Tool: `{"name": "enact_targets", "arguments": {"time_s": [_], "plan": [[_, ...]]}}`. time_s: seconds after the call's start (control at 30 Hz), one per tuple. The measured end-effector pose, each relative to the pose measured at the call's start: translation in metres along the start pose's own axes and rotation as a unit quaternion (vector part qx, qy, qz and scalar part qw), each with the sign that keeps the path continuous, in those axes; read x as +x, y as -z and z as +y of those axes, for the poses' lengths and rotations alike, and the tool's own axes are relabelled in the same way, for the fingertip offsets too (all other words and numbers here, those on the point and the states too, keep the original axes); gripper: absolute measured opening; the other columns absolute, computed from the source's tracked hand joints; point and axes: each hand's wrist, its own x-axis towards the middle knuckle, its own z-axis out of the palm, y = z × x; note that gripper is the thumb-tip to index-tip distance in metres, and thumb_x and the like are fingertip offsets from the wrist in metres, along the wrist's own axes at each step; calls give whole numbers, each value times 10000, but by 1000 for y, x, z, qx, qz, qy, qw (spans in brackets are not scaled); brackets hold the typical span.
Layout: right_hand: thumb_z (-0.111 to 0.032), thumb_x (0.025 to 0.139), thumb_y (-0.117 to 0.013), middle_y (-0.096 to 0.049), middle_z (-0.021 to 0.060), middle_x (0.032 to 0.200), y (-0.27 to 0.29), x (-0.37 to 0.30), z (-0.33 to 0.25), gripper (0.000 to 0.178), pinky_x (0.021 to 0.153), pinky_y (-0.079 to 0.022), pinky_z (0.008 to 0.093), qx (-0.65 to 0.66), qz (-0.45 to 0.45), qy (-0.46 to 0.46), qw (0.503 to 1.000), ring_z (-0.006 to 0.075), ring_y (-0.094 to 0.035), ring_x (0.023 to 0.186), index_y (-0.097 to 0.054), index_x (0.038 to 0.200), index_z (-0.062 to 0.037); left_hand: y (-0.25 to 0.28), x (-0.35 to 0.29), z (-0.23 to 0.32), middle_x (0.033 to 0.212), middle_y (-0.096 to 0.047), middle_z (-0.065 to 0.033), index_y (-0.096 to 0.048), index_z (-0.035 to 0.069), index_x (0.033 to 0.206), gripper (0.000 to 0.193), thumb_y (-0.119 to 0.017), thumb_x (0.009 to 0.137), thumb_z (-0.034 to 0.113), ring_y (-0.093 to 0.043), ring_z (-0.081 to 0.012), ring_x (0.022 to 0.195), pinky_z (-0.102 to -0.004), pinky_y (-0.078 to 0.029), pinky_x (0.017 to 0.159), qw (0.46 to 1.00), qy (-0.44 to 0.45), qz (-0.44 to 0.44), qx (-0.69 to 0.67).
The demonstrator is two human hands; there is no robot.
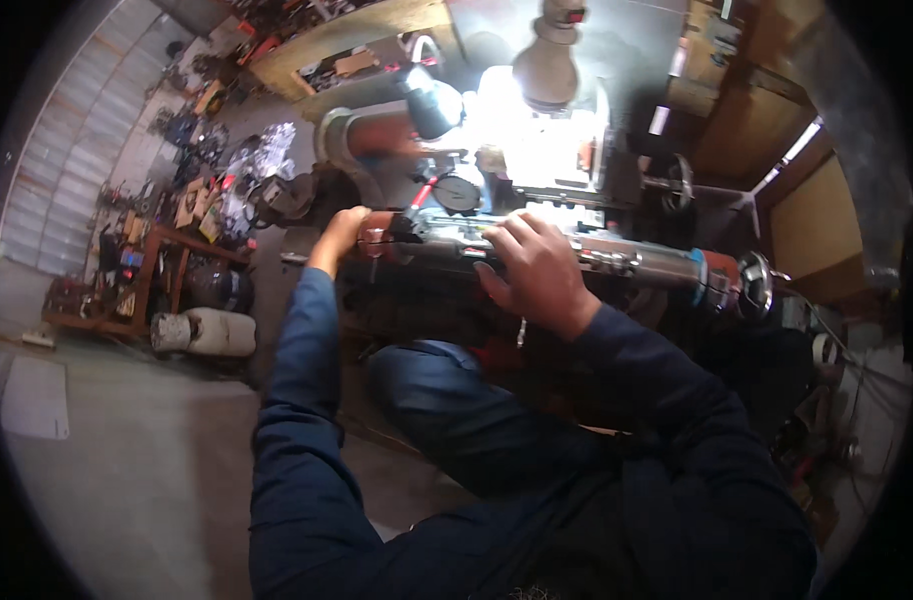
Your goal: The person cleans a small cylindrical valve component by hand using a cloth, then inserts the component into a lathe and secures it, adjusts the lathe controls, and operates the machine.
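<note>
A long, round-bodied metal machine assembly point(667, 264) runs across the view in front of me. At its reddish left end point(380, 226) is my left hand point(346, 232), fingers curled in; what lies within them is hidden. My right hand point(539, 268) is over the middle of the assembly, its fingers bent and the thumb spread apart from them. Just left of its fingertips sit small metal fittings point(474, 253). A round dial gauge point(458, 193) stands behind the assembly between my hands, beside a red arm point(424, 192).
A handwheel point(756, 284) ends the assembly at the right; another wheel point(675, 184) is farther back. A lamp point(434, 105) shines on the machine. Cluttered parts and a brown metal frame point(148, 282) stand left, with a pale cylinder point(205, 332) on the floor.
</note>
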Motion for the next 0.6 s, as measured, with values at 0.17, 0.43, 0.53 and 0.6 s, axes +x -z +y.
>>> {"name": "enact_targets", "arguments": {"time_s": [0.17,0.43,0.53,0.6], "plan": [[-180,776,-712,-622,112,831,-74,82,-92,202,708,-536,414,235,30,103,966,304,-652,832,-592,889,-64,16,26,-44,1070,-712,-190,-658,3,1167,479,-420,986,378,-695,-306,998,-456,-543,862,982,-173,72,38],[-355,846,-694,-734,92,1171,-238,189,-81,366,902,-551,390,-33,-496,-58,866,243,-699,1103,-746,1116,-113,-43,-42,-53,1282,-629,-174,-576,52,1329,531,-407,994,427,-615,-322,1189,-456,-486,1013,820,-126,177,-530],[-413,870,-672,-728,78,1210,-239,201,-96,350,931,-539,406,-22,-572,-103,813,250,-699,1120,-785,1102,-176,-18,-49,-52,1378,-577,-166,-525,71,1402,575,-405,995,460,-565,-332,1275,-460,-445,1085,817,-127,174,-534],[-409,891,-660,-712,70,1239,-261,196,-93,362,931,-532,429,-40,-585,-108,803,256,-683,1145,-759,1158,-185,-17,-34,-57,1358,-590,-158,-553,68,1374,606,-417,998,523,-623,-329,1194,-454,-497,1017,831,-110,188,-512]]}}
